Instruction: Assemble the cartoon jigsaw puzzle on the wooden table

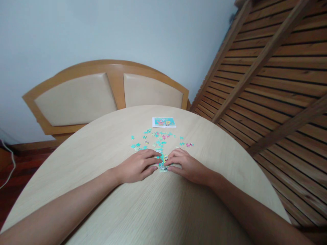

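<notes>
A small joined patch of puzzle pieces, teal with a yellow figure, lies on the round pale wooden table. My left hand rests at the patch's left side, fingers apart, with the fingertips on its edge. From the right, my right hand reaches the patch, its thumb and fingers close together at the yellow figure; whatever they pinch is too small to make out. Loose teal and pink pieces are scattered just beyond both hands.
A printed picture card lies behind the loose pieces. More pieces sit to the right. Beyond the table stand a padded wooden headboard and, at the right, a slatted wooden frame. A white cable hangs at the far left.
</notes>
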Demonstrator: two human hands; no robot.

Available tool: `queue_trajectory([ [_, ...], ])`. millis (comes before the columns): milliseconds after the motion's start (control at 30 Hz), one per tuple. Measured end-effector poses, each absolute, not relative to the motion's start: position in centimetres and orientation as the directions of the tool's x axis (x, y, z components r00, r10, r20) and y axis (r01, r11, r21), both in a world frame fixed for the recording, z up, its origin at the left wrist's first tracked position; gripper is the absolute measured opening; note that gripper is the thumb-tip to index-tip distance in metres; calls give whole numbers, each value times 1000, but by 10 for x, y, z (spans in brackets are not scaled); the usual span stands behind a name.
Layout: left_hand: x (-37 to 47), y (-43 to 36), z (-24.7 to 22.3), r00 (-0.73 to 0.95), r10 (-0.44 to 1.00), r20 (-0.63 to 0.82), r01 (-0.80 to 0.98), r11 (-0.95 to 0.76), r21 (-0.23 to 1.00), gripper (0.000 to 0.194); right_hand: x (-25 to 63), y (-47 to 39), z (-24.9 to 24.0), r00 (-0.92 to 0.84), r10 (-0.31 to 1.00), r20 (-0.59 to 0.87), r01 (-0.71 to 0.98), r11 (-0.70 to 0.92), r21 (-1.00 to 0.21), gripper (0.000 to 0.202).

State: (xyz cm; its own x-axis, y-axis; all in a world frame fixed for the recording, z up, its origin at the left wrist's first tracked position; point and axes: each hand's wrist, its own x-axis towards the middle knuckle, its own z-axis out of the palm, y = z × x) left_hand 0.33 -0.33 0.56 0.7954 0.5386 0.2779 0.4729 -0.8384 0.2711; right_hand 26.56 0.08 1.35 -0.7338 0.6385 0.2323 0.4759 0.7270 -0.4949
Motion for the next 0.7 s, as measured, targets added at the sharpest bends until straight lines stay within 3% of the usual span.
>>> queue_trajectory([
  [700,3,-4,5,794,538,282,472,-839,271,32,265,2,12,-743,592,312,419,775,-472,8],
])
